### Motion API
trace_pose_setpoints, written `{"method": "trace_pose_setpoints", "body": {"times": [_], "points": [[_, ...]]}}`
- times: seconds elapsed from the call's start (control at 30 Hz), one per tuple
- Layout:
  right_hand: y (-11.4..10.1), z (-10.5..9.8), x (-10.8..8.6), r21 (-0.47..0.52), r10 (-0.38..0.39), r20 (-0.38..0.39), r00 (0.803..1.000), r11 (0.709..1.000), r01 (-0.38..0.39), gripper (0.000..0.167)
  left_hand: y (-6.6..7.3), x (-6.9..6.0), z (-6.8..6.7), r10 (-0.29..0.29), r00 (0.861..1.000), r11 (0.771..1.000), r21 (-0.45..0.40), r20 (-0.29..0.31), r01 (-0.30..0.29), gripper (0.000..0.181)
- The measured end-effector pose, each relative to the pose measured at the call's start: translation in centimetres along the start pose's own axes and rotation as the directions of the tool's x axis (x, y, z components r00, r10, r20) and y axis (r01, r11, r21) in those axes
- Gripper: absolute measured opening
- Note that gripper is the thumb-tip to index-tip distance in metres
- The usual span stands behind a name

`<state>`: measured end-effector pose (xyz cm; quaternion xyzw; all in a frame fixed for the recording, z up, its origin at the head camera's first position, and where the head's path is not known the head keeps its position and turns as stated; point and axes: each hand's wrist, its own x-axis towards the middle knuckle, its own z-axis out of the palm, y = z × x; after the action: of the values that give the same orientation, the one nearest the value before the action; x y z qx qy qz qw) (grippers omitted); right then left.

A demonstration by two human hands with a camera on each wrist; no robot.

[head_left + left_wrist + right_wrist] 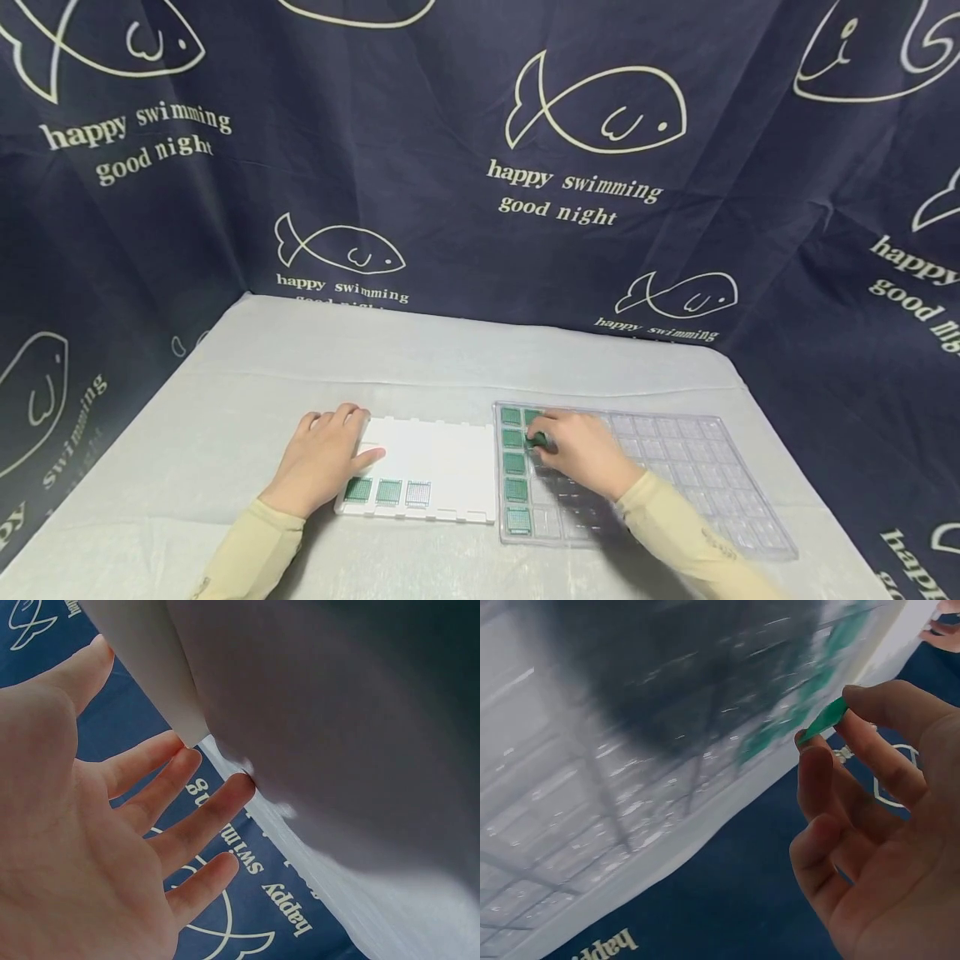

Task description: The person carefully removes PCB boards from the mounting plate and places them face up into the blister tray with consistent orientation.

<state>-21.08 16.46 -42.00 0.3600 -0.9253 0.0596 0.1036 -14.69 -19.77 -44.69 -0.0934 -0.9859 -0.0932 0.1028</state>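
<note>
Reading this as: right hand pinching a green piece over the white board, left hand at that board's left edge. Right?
One thing off: the right hand is pinching the green piece over the clear compartment tray, not the white board. The head view shows it. The left hand is at the board's left edge, as you said.

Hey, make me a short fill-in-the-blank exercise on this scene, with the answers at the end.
The right hand pinches a square colored ____.
On the white panel, the squares in view number ____.
In the head view, the clear tray lies to the ____ of the panel.
The backdrop reads "happy ____, good night".

Missing words: green; three; right; swimming.
</note>
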Motion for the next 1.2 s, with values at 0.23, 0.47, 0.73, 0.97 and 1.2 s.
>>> {"method": "trace_pose_setpoints", "body": {"times": [0.23,0.47,0.73,0.97,1.2], "points": [[1.1,0.6,-0.3,-0.02,0.038,0.034,0.999,0.999,-0.038,0.018,0.0,0.0,-0.1,-0.001,1.0,1.0,-0.008,-0.001,0.001,0.056],[1.2,0.6,-0.4,-0.021,0.022,0.037,0.999,1.0,-0.022,0.016,-0.1,0.0,0.1,0.001,1.0,1.0,-0.008,-0.007,-0.001,0.058],[1.0,0.8,-0.2,-0.018,0.018,0.022,1.0,1.0,-0.018,0.013,0.0,0.0,0.0,-0.001,1.0,1.0,-0.003,-0.016,0.001,0.057],[1.0,1.0,-0.1,-0.019,0.012,-0.002,1.0,1.0,-0.012,0.014,0.2,0.0,-0.1,-0.001,1.0,1.0,0.001,-0.005,0.001,0.054],[1.2,1.3,0.0,-0.032,0.019,0.014,1.0,0.999,-0.019,0.014,0.2,0.1,-0.2,-0.002,1.0,1.0,0.002,-0.002,0.002,0.054]]}}
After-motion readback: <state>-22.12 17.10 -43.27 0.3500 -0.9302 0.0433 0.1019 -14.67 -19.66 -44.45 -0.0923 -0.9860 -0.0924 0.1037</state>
